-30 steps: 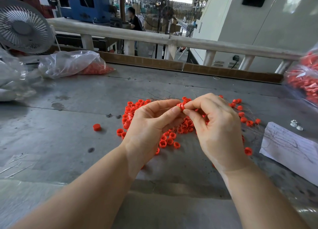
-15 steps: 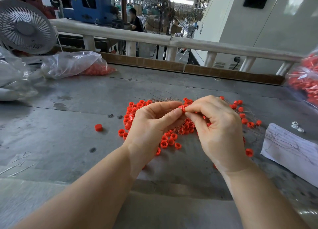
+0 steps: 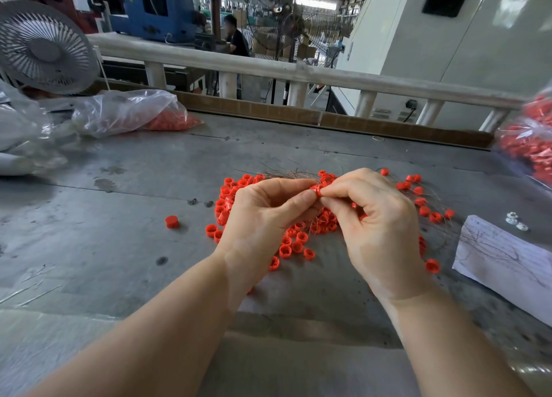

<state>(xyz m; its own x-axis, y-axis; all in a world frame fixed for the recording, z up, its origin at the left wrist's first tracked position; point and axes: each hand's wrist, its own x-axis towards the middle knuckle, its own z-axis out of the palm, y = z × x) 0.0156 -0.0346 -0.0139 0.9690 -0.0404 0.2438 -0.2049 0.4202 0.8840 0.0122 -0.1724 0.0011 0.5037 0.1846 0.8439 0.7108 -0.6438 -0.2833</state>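
Above grey table (image 3: 119,247), both hands pinch one red cap (image 3: 316,190).

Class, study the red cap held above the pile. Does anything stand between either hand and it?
Nothing visible does: the left hand and right hand both pinch the red cap directly, fingertips on it, above the pile.

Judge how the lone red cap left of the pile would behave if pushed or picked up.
The lone red cap looks small and plastic, so probably light. It sits on a flat end, so a push likely slides it; tipped onto its round side it may roll.
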